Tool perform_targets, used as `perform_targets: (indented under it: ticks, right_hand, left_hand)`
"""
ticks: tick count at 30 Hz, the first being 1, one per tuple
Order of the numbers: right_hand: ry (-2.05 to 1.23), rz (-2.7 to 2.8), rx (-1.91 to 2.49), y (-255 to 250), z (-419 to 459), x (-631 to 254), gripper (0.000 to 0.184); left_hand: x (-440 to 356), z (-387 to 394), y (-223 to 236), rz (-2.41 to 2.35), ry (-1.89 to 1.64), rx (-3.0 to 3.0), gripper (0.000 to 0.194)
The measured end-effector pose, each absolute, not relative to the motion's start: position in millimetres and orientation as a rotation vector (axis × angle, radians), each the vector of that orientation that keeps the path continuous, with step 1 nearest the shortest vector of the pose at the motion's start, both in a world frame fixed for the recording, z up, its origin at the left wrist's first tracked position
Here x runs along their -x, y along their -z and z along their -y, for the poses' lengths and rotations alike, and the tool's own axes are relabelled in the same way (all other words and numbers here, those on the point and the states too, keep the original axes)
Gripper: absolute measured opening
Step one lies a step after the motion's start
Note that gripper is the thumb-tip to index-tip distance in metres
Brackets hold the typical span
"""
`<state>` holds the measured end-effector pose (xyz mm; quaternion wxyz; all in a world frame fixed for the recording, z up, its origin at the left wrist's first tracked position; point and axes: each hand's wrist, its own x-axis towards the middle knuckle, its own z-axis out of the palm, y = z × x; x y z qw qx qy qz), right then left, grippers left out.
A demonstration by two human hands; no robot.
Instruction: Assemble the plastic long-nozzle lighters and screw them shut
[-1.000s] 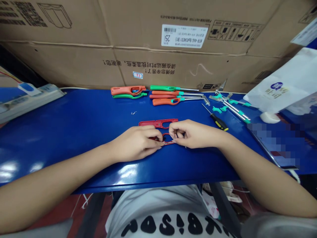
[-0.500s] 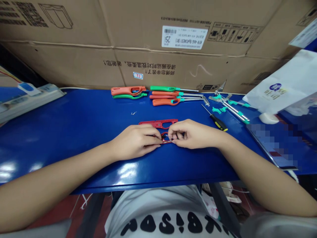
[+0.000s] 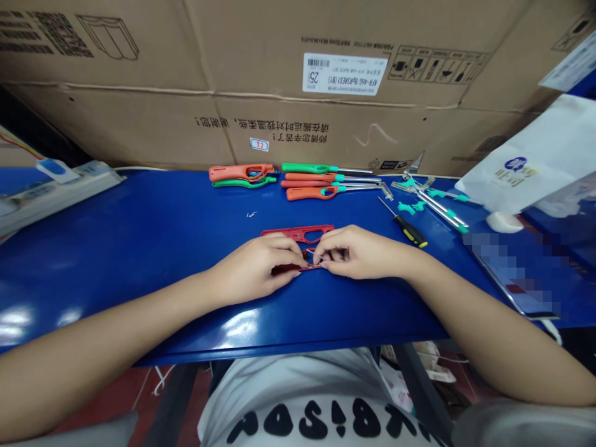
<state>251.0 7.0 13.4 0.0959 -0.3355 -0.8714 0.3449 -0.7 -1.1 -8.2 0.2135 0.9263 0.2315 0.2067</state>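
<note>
A red lighter handle half (image 3: 310, 267) lies low on the table between my hands, mostly covered by fingers. My left hand (image 3: 261, 267) has its thumb and fingers closed on the left part of that half. At the other end, my right hand (image 3: 356, 251) is pinched over the shell's inner side; whatever small part it holds is hidden by the fingertips. Just beyond the fingers rests a second red handle half (image 3: 298, 233), its finger-loop opening toward the right. Several tiny metal pins (image 3: 251, 214) lie beyond my left hand.
Orange and green lighter handles (image 3: 242, 172) and lighters with metal tubes (image 3: 311, 193) line the back. At right are a black-yellow screwdriver (image 3: 410, 231), metal rods with teal parts (image 3: 437, 202), a phone (image 3: 512, 279) and a paper bag (image 3: 526, 161). A power strip (image 3: 84, 186) stands left; a cardboard box (image 3: 153, 118) backs everything.
My left fingertips have shifted slightly on the red handle half, with thumb and fingers a little wider apart. My right hand has moved slightly left. Other things stay in place.
</note>
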Motion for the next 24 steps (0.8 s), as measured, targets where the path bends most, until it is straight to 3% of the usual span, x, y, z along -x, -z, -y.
perform_targets:
  ticks: [11,24]
  right_hand:
    - [-0.976,2.605,1.073,-17.7,-6.3,-252.8,0.013]
    - [-0.816,2.686,0.939,-19.4,-9.5,-262.6,0.018]
  left_hand:
    - [3.0,-0.8,10.2,-0.626,-0.587,-2.662,0.019]
    - [3.2,-0.3,9.5,-0.601,-0.584,-2.734,0.020]
